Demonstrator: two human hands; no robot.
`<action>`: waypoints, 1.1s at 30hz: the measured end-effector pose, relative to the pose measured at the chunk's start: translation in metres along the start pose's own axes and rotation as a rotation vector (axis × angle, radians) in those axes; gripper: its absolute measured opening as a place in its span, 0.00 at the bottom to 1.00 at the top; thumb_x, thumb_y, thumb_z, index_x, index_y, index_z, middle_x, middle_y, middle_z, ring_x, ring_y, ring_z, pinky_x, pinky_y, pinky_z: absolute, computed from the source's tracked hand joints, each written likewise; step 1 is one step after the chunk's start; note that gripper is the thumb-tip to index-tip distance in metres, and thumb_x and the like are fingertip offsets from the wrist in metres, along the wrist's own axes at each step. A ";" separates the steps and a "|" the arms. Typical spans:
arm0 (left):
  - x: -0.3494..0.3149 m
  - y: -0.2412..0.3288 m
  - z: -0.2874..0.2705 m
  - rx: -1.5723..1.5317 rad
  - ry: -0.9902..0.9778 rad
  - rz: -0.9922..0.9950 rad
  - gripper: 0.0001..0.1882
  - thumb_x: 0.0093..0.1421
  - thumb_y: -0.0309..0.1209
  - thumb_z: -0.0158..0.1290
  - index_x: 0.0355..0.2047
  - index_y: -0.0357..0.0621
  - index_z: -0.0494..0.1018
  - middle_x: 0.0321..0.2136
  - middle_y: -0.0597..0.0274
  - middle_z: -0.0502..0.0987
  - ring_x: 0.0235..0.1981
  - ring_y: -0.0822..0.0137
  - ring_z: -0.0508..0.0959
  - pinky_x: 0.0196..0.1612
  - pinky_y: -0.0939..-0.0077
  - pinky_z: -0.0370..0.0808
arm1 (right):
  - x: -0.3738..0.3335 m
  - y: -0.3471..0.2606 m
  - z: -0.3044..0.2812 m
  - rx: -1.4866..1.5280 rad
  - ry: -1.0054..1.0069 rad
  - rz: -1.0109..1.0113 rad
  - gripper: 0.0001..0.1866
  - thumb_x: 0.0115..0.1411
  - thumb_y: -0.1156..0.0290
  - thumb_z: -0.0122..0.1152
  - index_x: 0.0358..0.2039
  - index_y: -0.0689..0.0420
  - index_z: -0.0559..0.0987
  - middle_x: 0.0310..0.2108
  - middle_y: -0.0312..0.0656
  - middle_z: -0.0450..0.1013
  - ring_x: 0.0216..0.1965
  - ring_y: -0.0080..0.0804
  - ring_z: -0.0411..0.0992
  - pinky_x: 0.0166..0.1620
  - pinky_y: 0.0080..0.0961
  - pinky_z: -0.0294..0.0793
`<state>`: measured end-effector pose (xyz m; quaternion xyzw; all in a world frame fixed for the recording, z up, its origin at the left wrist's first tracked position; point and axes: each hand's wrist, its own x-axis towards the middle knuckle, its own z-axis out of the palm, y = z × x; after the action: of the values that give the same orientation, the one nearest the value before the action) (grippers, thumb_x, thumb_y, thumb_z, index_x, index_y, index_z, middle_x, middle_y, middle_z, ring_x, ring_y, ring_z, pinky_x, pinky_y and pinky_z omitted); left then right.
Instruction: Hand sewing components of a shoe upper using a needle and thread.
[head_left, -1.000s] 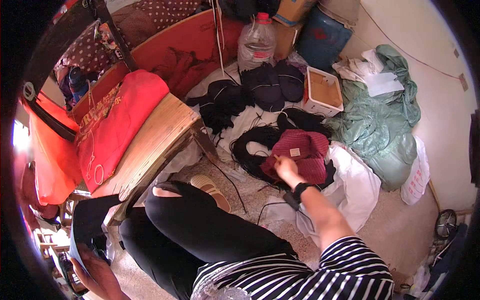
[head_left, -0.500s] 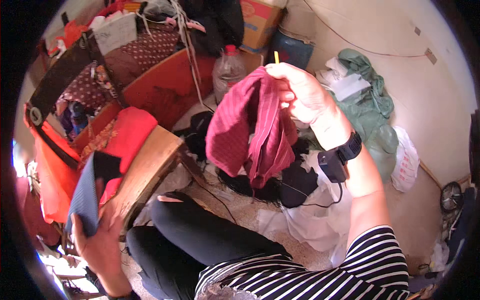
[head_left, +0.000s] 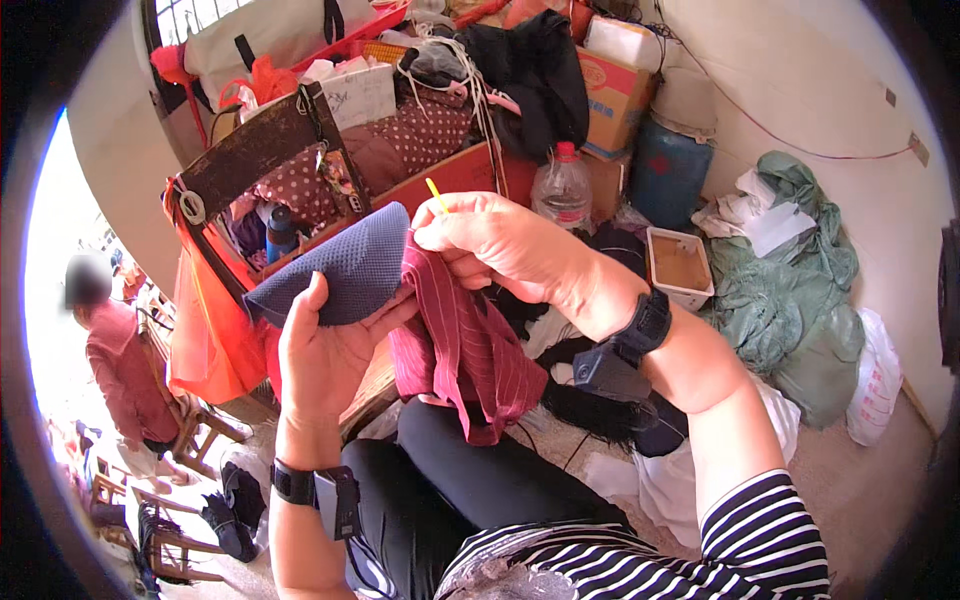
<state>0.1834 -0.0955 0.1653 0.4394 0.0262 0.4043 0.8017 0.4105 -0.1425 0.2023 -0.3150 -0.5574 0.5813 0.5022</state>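
My left hand [head_left: 330,350] is closed on a stiff, navy-blue, textured piece of fabric [head_left: 345,265], thumb in front of it and fingers behind. My right hand [head_left: 515,245] pinches the upper end of a maroon striped cloth [head_left: 455,350], which hangs in folds above my lap. A thin yellow stick [head_left: 436,194] pokes up from the right-hand pinch; its lower part is hidden by the fingers. The blue fabric's right corner meets the maroon cloth's top, and my left fingertips reach the cloth's edge. Whether the two pieces are joined, I cannot tell.
A wooden bench [head_left: 370,390] with orange cloth [head_left: 215,335] lies at left. Behind stand a plastic bottle [head_left: 564,190], a blue drum [head_left: 670,170] and a cardboard box [head_left: 610,105]. Green sacking [head_left: 785,265] lies at right; another person [head_left: 125,365] is at far left.
My left hand has risen from the bench area, bringing the blue fabric to the centre beside the maroon cloth. My right hand has come lower and leftward. The view has shifted left.
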 end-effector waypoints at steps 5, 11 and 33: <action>0.003 0.001 -0.005 -0.088 0.031 0.123 0.24 0.71 0.40 0.42 0.59 0.34 0.66 0.57 0.42 0.73 0.60 0.43 0.71 0.68 0.42 0.60 | -0.028 0.039 -0.026 -0.289 0.185 -0.170 0.18 0.69 0.54 0.55 0.46 0.57 0.74 0.26 0.25 0.63 0.25 0.13 0.58 0.28 0.15 0.59; 0.021 -0.003 0.003 -0.212 0.006 0.189 0.22 0.71 0.37 0.42 0.58 0.32 0.65 0.59 0.41 0.70 0.63 0.43 0.68 0.70 0.43 0.56 | -0.099 0.193 -0.048 -0.846 0.217 -0.184 0.27 0.58 0.56 0.67 0.48 0.65 0.73 0.41 0.52 0.76 0.46 0.48 0.76 0.47 0.42 0.73; -0.019 0.129 -0.045 0.229 0.379 0.577 0.14 0.67 0.27 0.44 0.50 0.33 0.68 0.50 0.46 0.76 0.56 0.49 0.75 0.63 0.40 0.69 | -0.068 -0.094 -0.034 -0.750 0.287 -0.447 0.08 0.63 0.67 0.64 0.32 0.58 0.83 0.25 0.23 0.72 0.29 0.09 0.64 0.33 0.15 0.65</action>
<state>0.0723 -0.0400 0.2254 0.4330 0.0944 0.6827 0.5809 0.4840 -0.2070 0.2733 -0.4245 -0.7082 0.1675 0.5388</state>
